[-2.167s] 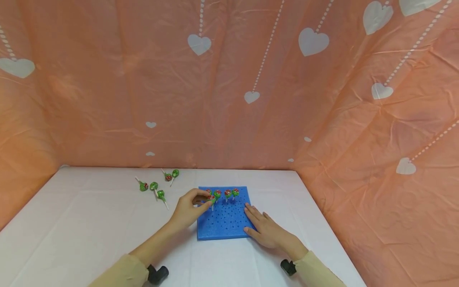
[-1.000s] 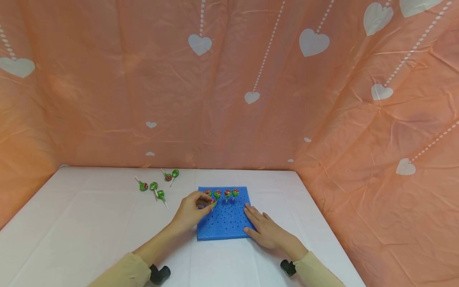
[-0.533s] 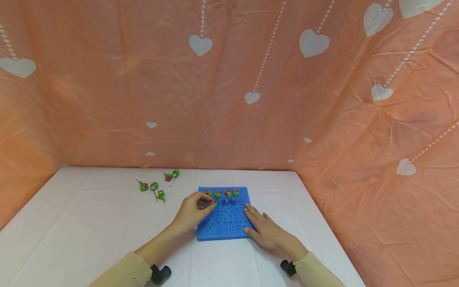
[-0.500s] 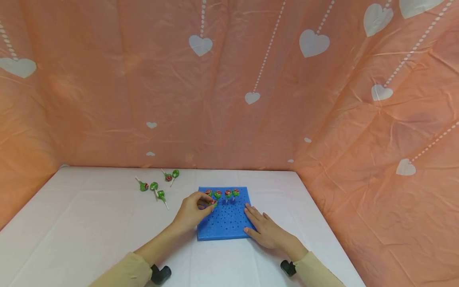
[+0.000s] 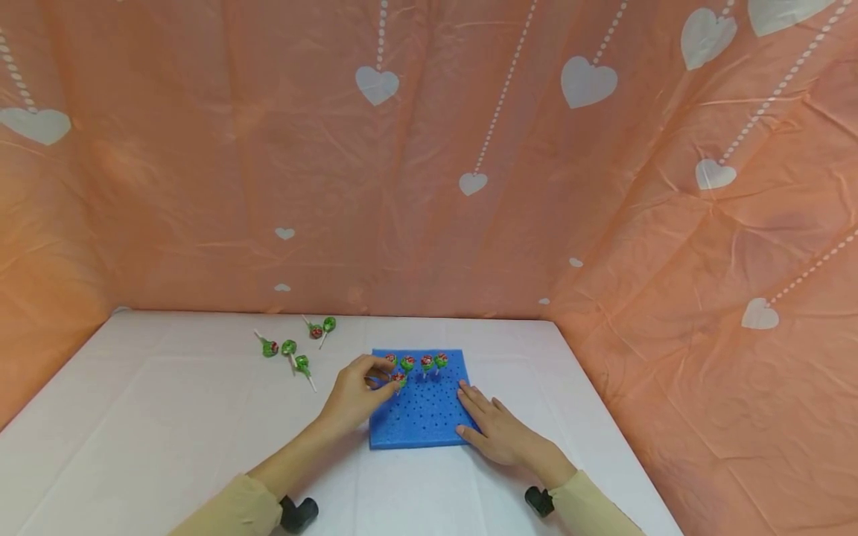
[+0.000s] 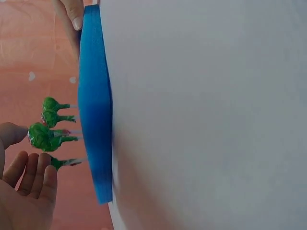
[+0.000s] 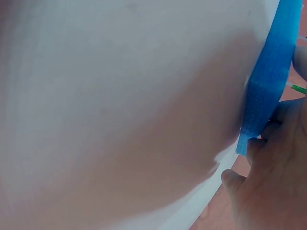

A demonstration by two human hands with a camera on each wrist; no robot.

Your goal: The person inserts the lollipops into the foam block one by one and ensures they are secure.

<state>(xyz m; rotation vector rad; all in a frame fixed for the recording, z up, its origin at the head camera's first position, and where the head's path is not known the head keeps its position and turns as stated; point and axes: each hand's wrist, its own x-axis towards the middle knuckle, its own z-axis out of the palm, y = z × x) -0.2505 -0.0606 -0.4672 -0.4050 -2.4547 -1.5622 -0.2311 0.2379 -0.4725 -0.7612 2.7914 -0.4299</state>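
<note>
In the head view a blue foam board [image 5: 422, 424] dotted with small holes lies on the table. Several green-and-red wrapped lollipops stand in its far part, including one at the far right [image 5: 441, 360]. My left hand [image 5: 358, 391] is over the board's left side, thumb and fingers spread apart around the nearest standing lollipop [image 5: 399, 380]. The left wrist view shows the thumb tip right at that lollipop's head [image 6: 41, 136], the other fingers loosely bent below it. My right hand [image 5: 499, 432] rests flat on the board's right edge, fingers straight.
Several loose lollipops lie at the back left of the white table [image 5: 201, 417], one of them green with its stick forward [image 5: 302, 365]. An orange curtain with white hearts [image 5: 429, 223] hangs behind and along the sides.
My left hand has pushed the lollipop down into the board, then spread its fingers off it, leaving it standing. The right hand has stayed put.
</note>
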